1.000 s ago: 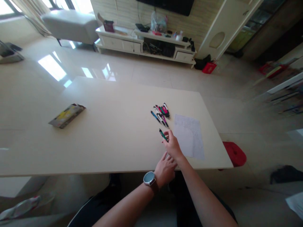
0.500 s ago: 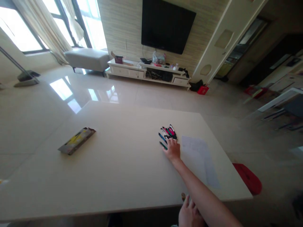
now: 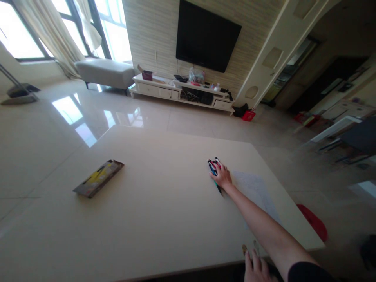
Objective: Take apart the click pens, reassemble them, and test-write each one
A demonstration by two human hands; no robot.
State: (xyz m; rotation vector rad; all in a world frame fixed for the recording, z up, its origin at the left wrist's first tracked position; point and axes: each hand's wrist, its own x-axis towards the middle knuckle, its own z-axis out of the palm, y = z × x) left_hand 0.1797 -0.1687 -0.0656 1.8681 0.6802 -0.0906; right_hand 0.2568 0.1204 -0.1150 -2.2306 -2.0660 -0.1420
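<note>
My right hand rests over a bunch of pens on the pale table, thumb on their left side and fingers curved across them. Blue, white and pink barrels show past the fingertips. A green pen sticks out below the thumb, pointing back toward me. Part of the bunch is hidden under the palm. My left hand is at the table's near edge, its fingers apart and nothing seen in them. Just beyond those fingertips lies a small brownish object, too small to name.
A sheet of paper lies right of the pens, partly behind my forearm. On the left of the table is a flat grey and yellow package. A red stool stands by the right edge.
The fanned-out pens are now bunched closer together beneath my right hand. My left hand's fingers have spread, and the view has shifted slightly.
</note>
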